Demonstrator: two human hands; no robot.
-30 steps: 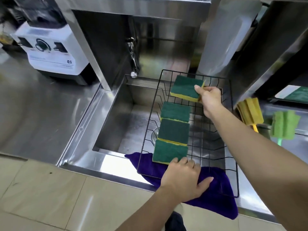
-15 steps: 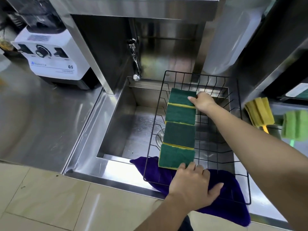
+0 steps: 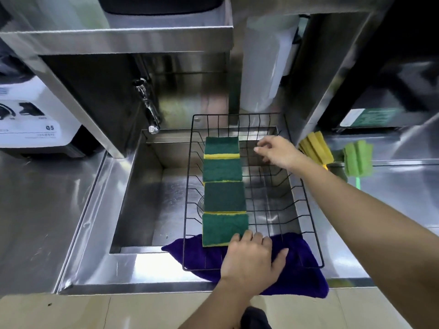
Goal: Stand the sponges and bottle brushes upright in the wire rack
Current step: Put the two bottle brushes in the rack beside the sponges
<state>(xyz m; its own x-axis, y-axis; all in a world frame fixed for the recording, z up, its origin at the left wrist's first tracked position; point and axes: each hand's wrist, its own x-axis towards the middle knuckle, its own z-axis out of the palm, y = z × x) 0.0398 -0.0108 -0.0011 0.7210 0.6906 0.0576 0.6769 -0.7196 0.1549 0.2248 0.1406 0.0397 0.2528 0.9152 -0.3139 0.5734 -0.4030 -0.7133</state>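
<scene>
A black wire rack [image 3: 306,203] sits over the sink. Several green-and-yellow sponges stand in a row along its left side, from the far sponge [image 3: 222,147] to the nearest sponge [image 3: 223,230]. My right hand [image 3: 276,150] hovers above the rack's far right part, fingers apart and empty, a short way right of the far sponge. My left hand [image 3: 251,260] rests on the rack's front edge, fingertips touching the nearest sponge. A yellow bottle brush [image 3: 316,148] and a green bottle brush [image 3: 357,157] lie on the counter right of the rack.
A purple cloth [image 3: 297,281] lies under the rack's front edge. The steel sink [image 3: 152,198] has a tap [image 3: 148,105] at its back left. A white blender base [image 3: 35,124] stands on the left counter. A translucent container [image 3: 263,67] stands behind the rack.
My right hand set the far sponge down into the rack at the row's far end, let go and moved right. The left hand stayed at the rack's front.
</scene>
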